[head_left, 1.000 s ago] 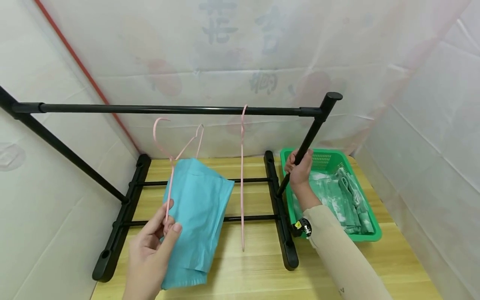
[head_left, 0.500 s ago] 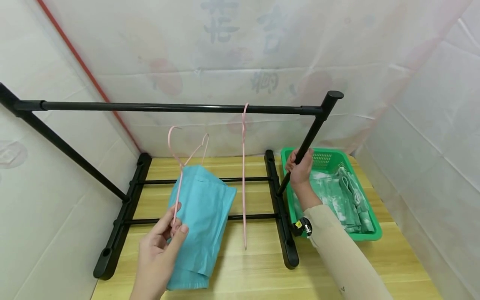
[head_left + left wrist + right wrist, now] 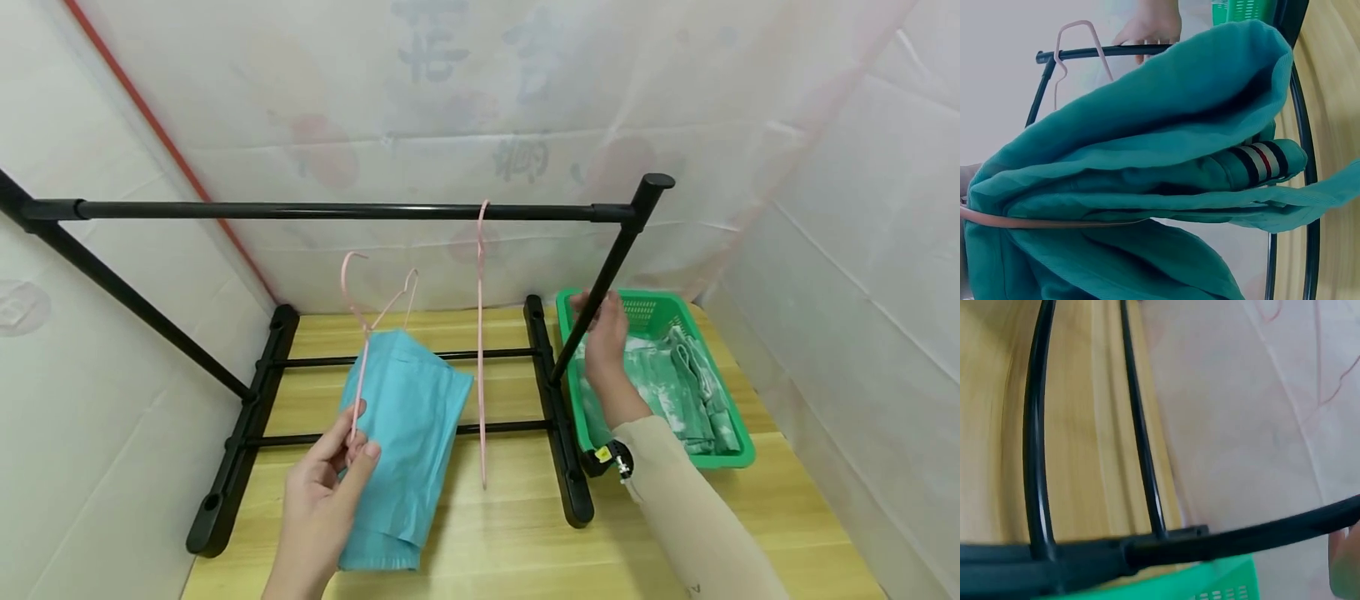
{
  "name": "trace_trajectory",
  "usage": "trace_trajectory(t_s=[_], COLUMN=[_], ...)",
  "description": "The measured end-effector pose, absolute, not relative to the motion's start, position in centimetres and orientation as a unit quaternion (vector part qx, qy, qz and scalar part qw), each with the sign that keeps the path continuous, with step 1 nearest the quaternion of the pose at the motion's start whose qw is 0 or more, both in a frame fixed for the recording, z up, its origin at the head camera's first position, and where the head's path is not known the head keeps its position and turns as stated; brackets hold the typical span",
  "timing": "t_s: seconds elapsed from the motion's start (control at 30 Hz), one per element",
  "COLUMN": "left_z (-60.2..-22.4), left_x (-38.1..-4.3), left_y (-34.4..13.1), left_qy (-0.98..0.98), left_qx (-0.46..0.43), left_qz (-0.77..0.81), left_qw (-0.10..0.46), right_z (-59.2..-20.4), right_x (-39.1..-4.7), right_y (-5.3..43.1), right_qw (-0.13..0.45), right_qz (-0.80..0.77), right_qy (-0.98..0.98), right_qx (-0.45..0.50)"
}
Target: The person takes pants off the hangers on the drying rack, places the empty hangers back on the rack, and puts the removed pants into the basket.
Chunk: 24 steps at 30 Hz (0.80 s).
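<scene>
My left hand (image 3: 322,496) pinches the lower bar of a pink clothes hanger (image 3: 362,358). A folded blue garment (image 3: 405,450) is draped over that bar and hangs below the rack's top rail. In the left wrist view the garment (image 3: 1147,144) fills the middle in thick folds, with a striped trim at one edge. My right hand (image 3: 609,342) is at the right post (image 3: 600,287) of a black clothes rack, its fingers loosened and partly hidden behind the post. Beside the post in the right wrist view, part of the right hand (image 3: 1344,565) shows.
A second pink hanger (image 3: 482,350) hangs bare from the top rail (image 3: 337,211). Behind the right hand stands a green basket (image 3: 738,458) holding folded green-and-white cloth (image 3: 667,383). The rack's feet stand on a wooden table (image 3: 480,542); white sheeting (image 3: 337,100) encloses the sides and back.
The left hand has moved the hanger and blue garment rightward and slightly down. The right hand's fingers, earlier curled round the post, have loosened, and the hand has shifted slightly right of it.
</scene>
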<state>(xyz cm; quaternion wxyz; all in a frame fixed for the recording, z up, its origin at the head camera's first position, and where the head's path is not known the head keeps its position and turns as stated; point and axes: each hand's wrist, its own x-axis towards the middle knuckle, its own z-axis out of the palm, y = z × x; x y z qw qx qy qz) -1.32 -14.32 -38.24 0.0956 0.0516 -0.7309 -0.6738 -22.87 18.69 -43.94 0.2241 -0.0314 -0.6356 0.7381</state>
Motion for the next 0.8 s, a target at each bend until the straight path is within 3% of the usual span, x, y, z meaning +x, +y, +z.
trace_trajectory(t_s=[0.17,0.3,0.47,0.8], left_z=[-38.4,-38.3,-38.3,-38.3], left_x=[-1.6,-1.7,-1.8,-1.9], left_y=[-14.2,-14.1,-14.2,-14.0], left_qy=[-0.723,-0.72,-0.718,-0.702], left_qx=[0.043,0.042,0.038,0.029], left_qz=[-0.682,-0.685,-0.687,-0.702], left_qw=[0.1,0.102,0.109,0.117], right_z=[-43.7,-44.2,-45.7,-49.2], right_x=[-20.5,-18.3,-16.0,-13.3], right_y=[18.1,16.9,14.3,9.5], right_qw=[0.269,0.237,0.116,-0.196], right_qz=[0.731,0.733,0.735,0.722], right_qy=[-0.615,-0.622,-0.661,-0.663], right_qx=[-0.124,-0.14,-0.099,0.031])
